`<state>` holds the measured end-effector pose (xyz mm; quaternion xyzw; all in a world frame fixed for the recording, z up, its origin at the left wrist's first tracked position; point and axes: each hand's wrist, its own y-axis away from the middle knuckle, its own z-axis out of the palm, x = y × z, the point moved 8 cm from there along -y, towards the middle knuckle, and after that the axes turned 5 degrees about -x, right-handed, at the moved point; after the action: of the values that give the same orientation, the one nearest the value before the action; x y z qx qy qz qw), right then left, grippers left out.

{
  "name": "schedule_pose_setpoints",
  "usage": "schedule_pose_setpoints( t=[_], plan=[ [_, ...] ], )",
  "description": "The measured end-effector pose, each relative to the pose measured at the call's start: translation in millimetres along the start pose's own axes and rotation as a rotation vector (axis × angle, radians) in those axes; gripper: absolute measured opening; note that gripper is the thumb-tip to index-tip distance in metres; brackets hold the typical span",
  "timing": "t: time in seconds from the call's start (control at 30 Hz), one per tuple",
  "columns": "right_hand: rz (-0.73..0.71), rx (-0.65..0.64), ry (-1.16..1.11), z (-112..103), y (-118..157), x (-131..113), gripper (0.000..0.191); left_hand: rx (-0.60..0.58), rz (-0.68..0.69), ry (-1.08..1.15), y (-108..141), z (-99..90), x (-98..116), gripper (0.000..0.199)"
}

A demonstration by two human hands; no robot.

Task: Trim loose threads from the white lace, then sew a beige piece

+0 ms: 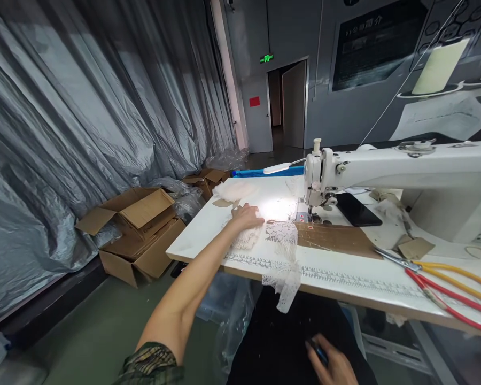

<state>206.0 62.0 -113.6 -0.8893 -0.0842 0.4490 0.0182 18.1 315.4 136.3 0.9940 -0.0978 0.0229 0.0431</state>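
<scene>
My left hand lies over a layered pile of white lace on the sewing table, its fingers slightly apart and bent. Just right of it, a strip of white lace runs across the table and hangs over the front edge. Low over my lap, my right hand is closed around a small dark tool, whose kind I cannot make out. The lit sewing machine head stands to the right of the lace. Behind my left hand is a pale, fluffy heap of fabric.
Large scissors with red and yellow handles lie at the table's right, partly past its edge. A black phone rests under the machine arm, behind a brown strip. Open cardboard boxes stand on the floor at left.
</scene>
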Motion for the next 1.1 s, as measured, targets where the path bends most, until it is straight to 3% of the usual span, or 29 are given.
schedule_pose_setpoints(
  t=[0.2,0.3,0.37,0.43,0.53,0.63,0.73,0.8,0.87,0.97,1.03,1.1],
  plan=[
    [-0.075,0.170,-0.104,-37,7,-37,0.050,-0.013,-0.047,-0.035,23,1.2,-54,0.060],
    [-0.114,0.201,-0.157,-58,-7,-64,0.041,-0.018,-0.036,-0.050,24,3.7,-79,0.060],
    [-0.126,0.206,-0.183,-68,-21,-84,0.035,0.026,0.022,-0.070,24,2.7,-84,0.061],
    [-0.112,0.202,-0.187,-71,-35,-101,0.042,0.160,0.102,-0.067,29,-6.1,-82,0.065],
    [-0.058,0.224,-0.173,-68,-50,-118,0.048,0.477,0.188,-0.024,56,-31.5,-71,0.065],
    [0.001,0.308,-0.126,-67,-56,-126,0.046,0.714,0.246,0.072,102,-49.5,-56,0.050],
    [0.003,0.309,-0.147,-66,-56,-129,0.043,0.812,0.365,0.220,155,-45.3,-35,0.038],
    [-0.039,0.218,-0.230,-63,-53,-133,0.043,0.817,0.441,0.344,185,-26.8,-22,0.029],
    [-0.091,0.076,-0.325,-57,-43,-140,0.041,0.767,0.492,0.540,204,3.8,-9,0.020],
    [-0.116,-0.198,-0.451,-39,-16,-149,0.038,0.626,0.395,1.025,210,64.6,1,0.016],
    [-0.096,-0.382,-0.529,-22,4,-153,0.036,0.373,0.273,1.432,204,113.5,16,0.025],
    [-0.082,-0.514,-0.604,-8,22,-155,0.035,-0.047,0.214,1.806,203,156.1,48,0.042]
  ],
)
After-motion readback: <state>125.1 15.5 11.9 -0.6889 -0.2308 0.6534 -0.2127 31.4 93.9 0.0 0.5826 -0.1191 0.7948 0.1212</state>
